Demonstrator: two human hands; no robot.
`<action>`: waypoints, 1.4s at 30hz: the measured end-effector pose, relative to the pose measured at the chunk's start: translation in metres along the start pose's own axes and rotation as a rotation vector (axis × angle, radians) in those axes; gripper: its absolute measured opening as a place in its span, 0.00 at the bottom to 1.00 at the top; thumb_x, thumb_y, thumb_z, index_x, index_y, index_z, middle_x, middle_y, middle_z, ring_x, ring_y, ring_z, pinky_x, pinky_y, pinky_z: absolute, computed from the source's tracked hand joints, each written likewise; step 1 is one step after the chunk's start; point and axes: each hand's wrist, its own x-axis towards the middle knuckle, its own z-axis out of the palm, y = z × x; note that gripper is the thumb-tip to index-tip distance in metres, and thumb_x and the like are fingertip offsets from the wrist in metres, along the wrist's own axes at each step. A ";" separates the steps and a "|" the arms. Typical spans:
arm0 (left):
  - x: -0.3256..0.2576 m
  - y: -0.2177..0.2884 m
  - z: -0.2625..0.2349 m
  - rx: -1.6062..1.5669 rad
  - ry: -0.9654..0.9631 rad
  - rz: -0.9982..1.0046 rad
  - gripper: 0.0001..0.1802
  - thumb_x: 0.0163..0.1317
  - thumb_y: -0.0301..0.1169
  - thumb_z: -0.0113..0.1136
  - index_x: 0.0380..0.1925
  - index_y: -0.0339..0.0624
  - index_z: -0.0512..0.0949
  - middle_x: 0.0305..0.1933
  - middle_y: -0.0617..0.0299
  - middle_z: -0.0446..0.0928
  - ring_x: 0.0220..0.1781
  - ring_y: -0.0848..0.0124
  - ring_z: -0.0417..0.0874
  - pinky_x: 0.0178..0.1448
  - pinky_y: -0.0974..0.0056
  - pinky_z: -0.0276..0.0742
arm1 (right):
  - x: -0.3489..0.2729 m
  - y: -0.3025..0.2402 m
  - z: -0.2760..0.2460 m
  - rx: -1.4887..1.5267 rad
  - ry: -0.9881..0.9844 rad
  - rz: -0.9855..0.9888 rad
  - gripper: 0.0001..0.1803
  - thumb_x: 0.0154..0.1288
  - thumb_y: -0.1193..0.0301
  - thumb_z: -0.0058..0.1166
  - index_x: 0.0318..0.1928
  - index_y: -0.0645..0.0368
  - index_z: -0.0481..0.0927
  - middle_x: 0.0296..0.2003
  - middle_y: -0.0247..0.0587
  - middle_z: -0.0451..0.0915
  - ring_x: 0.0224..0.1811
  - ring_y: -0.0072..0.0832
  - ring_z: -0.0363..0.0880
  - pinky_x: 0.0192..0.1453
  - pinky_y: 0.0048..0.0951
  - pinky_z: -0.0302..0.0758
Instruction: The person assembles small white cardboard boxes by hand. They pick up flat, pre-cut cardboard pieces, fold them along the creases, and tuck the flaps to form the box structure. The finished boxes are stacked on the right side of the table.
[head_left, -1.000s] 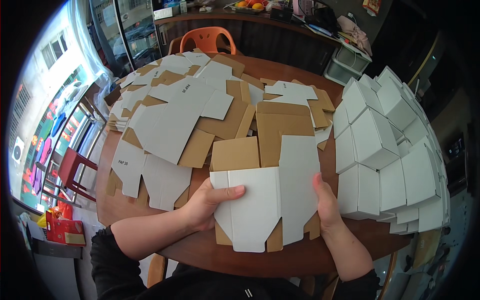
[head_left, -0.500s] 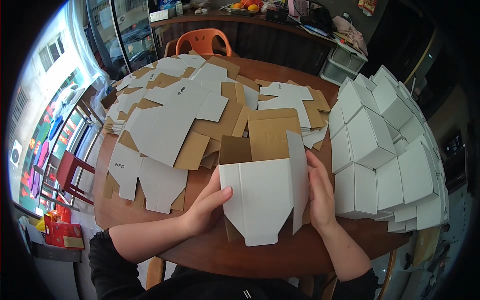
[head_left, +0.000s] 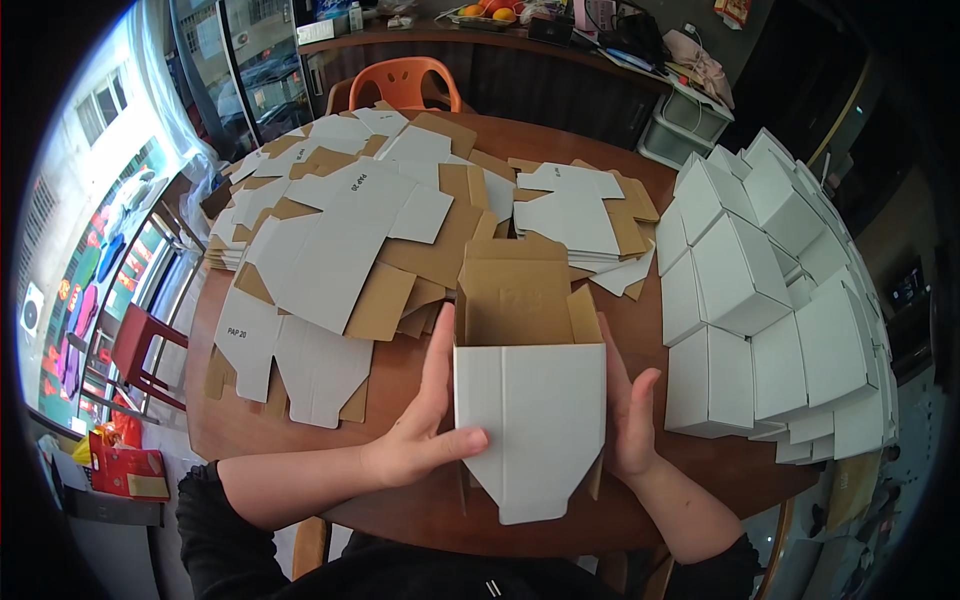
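A cardboard box (head_left: pixel 530 410), white outside and brown inside, is held upright between my two hands near the table's front edge. Its four-sided body is opened out, with a brown flap standing at the top far side and tapered flaps hanging at the bottom. My left hand (head_left: pixel 430 420) grips the left wall, thumb over the near white face and fingers along the side. Flat against the right wall, my right hand (head_left: pixel 627 420) presses with its thumb lifted away from the box. The fingertips of my right hand are partly hidden behind the box.
Flattened box blanks (head_left: pixel 330 230) lie in overlapping piles on the left and middle of the brown table (head_left: pixel 410 510). A smaller stack of blanks (head_left: pixel 570 220) lies beyond the box. Folded white boxes (head_left: pixel 740 270) are piled high at the right. An orange chair (head_left: pixel 405 82) stands at the far side.
The box has turned to face me squarely and come slightly lower and nearer. Its right side flap has swung back out of sight, and my right thumb has lifted off.
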 end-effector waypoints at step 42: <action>-0.002 -0.001 -0.002 0.250 -0.040 0.166 0.49 0.43 0.40 0.83 0.64 0.38 0.66 0.72 0.44 0.62 0.72 0.58 0.68 0.69 0.53 0.71 | 0.004 -0.011 0.001 -0.156 0.002 -0.233 0.51 0.63 0.37 0.57 0.72 0.64 0.59 0.79 0.62 0.35 0.81 0.45 0.45 0.80 0.47 0.47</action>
